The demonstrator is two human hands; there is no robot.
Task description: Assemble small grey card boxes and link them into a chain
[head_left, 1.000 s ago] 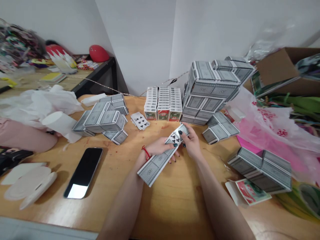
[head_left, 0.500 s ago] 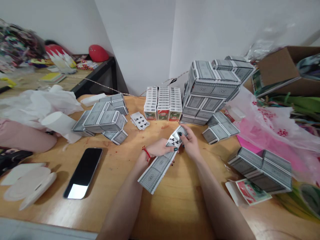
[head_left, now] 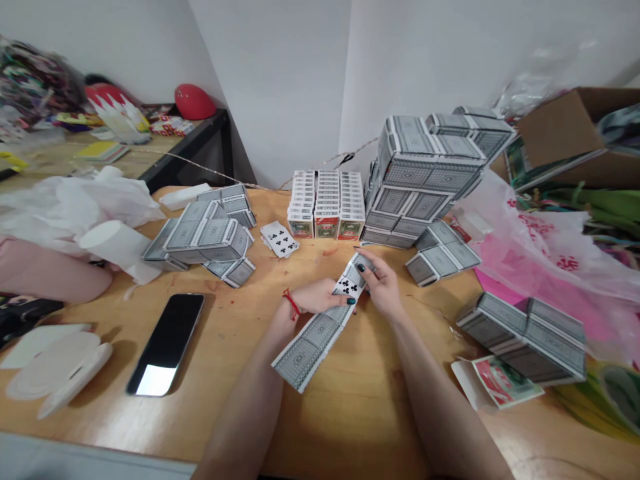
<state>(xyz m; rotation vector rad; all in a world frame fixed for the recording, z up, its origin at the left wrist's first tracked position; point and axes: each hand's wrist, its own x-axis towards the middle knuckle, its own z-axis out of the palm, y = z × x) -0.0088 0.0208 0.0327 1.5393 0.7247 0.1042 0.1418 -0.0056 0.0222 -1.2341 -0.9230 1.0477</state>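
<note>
Between both hands' fingertips [head_left: 358, 268], a clubs card [head_left: 346, 286] atop the grey pack strip [head_left: 320, 329].

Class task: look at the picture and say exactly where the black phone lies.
In the head view, the black phone lies flat on the wooden table, left of the left hand, below the grey card packs.

A small packing workshop for playing cards.
Wrapped card bricks [head_left: 425, 173] pile at 1 o'clock on the wooden table [head_left: 350, 400], boxed decks [head_left: 327, 207] at 12, cardboard box [head_left: 560, 127] at 2.
</note>
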